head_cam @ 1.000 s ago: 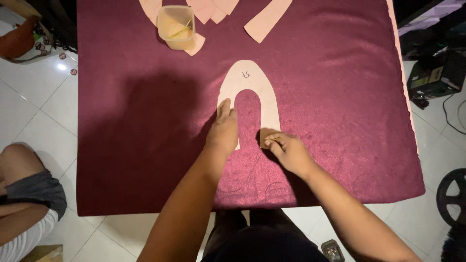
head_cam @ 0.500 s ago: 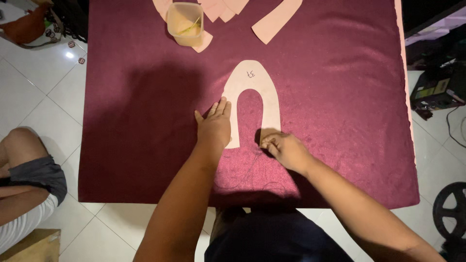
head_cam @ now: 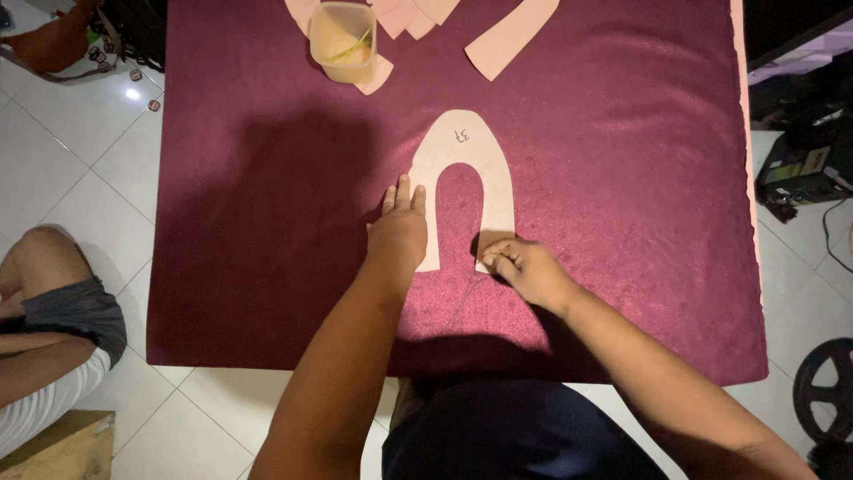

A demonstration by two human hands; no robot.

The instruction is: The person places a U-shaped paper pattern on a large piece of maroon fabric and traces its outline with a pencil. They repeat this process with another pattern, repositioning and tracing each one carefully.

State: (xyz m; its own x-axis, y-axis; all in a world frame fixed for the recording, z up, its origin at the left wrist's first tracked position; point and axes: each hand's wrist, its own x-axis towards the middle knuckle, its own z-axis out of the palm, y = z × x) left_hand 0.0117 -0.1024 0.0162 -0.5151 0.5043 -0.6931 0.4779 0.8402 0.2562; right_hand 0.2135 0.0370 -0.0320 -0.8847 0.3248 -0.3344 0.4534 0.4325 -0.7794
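A pale horseshoe-shaped paper pattern (head_cam: 466, 147) lies flat on a maroon cloth (head_cam: 622, 178) that covers the table. My left hand (head_cam: 398, 233) rests palm down on the lower part of the pattern's left leg, its fingers straight and pointing away from me. My right hand (head_cam: 524, 269) sits at the bottom end of the right leg with fingertips pinched together against the cloth. What they pinch is hidden. Faint curved lines show on the cloth just below both hands.
A translucent plastic tub (head_cam: 342, 40) stands at the far edge among several loose pale paper pieces (head_cam: 511, 36). Another person (head_cam: 53, 311) sits on the tiled floor at the left, beside a wooden box (head_cam: 62, 449). A black wheel (head_cam: 826, 387) is at the right.
Both hands stay on the pattern's two legs, almost where they were. My head view has drifted slightly, so the table sits a little differently in the frame.
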